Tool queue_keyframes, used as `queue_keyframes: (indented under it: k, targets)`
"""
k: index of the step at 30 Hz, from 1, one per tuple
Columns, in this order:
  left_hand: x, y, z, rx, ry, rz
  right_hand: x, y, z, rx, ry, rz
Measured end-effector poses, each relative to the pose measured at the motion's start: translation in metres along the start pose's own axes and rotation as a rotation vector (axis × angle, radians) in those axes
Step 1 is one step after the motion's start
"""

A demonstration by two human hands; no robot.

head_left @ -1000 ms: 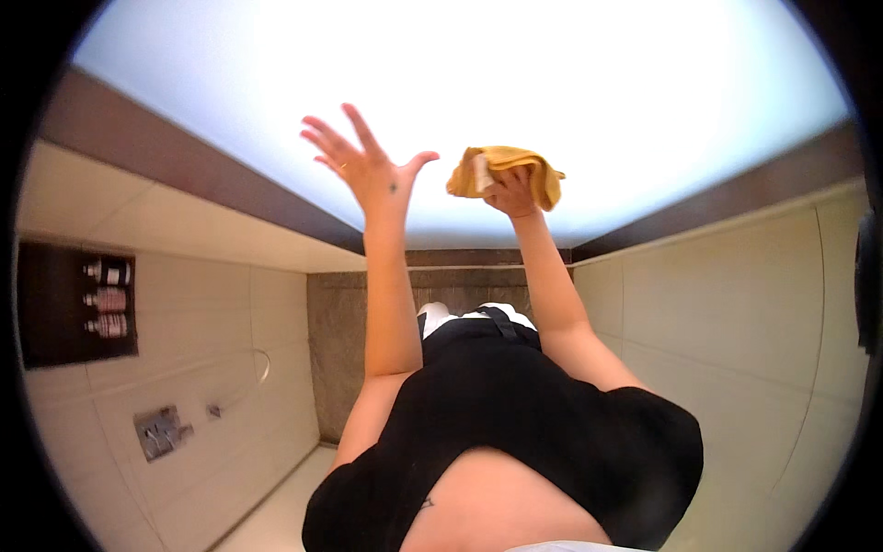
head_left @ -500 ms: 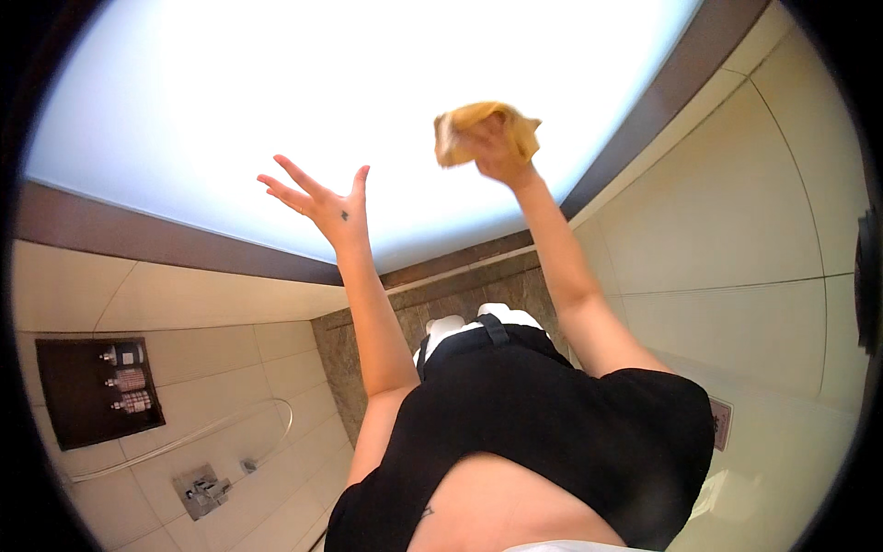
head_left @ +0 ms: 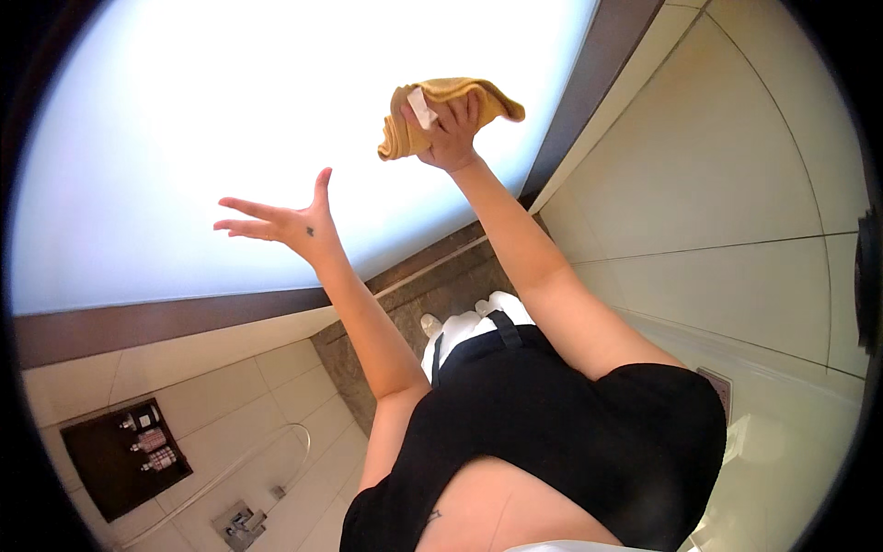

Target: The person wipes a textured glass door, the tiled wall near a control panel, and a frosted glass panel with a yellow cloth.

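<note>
Right hand closed on a folded mustard-yellow cloth, fingers spread over it. Left hand spread wide, thumb raised away from the fingers, nothing in it; small dark mark near the base of the thumb.

Cloth sits in front of a bright white panel, toward that panel's right edge; left hand nearer its lower edge. White tag stands out on the cloth, print too small to read. Bottles in the dark wall niche, lined up toward its right edge, carry labels, likewise unreadable at this size. Pinkish plate beside the right shoulder, markings unclear.

Panel edged by a brown frame. Pale tiled wall to the right; brown floor below. Metal wall fitting and thin pale hose below the niche.

Panel glare washes out surface detail; cannot tell whether cloth or left hand touches it. Some left fingers overlap. Dark object at the right rim cut off, kind unclear.
</note>
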State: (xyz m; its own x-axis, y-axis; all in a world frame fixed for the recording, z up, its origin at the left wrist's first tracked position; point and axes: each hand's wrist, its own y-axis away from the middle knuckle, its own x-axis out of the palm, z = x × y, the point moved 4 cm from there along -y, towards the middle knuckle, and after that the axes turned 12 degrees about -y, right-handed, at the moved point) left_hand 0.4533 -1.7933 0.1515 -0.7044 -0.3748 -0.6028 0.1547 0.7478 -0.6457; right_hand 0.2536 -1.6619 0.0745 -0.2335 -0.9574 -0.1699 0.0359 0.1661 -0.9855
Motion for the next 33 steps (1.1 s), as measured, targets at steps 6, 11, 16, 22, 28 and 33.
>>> queue_keyframes:
  k: [6,11,16,22,28,33]
  targets:
    - [0.005,-0.001,0.006,0.047,-0.056,-0.038,-0.005,0.056,-0.01,0.131,0.012,0.028]
    - [0.004,0.001,-0.004,0.01,-0.003,-0.004,-0.017,0.124,-0.034,0.495,-0.176,0.121]
    - [0.004,-0.003,0.006,0.064,-0.018,-0.041,-0.017,0.141,-0.026,0.888,-0.066,0.117]
    - [0.011,-0.001,0.006,0.19,-0.077,-0.08,0.007,0.179,-0.057,1.63,-0.46,-0.99]
    - [0.018,-0.001,0.017,0.138,-0.092,-0.023,0.0,0.12,-0.063,1.619,-0.705,-1.161]
    - [0.015,-0.004,0.015,0.114,-0.078,0.002,-0.017,-0.041,-0.029,1.182,-0.552,-0.997]
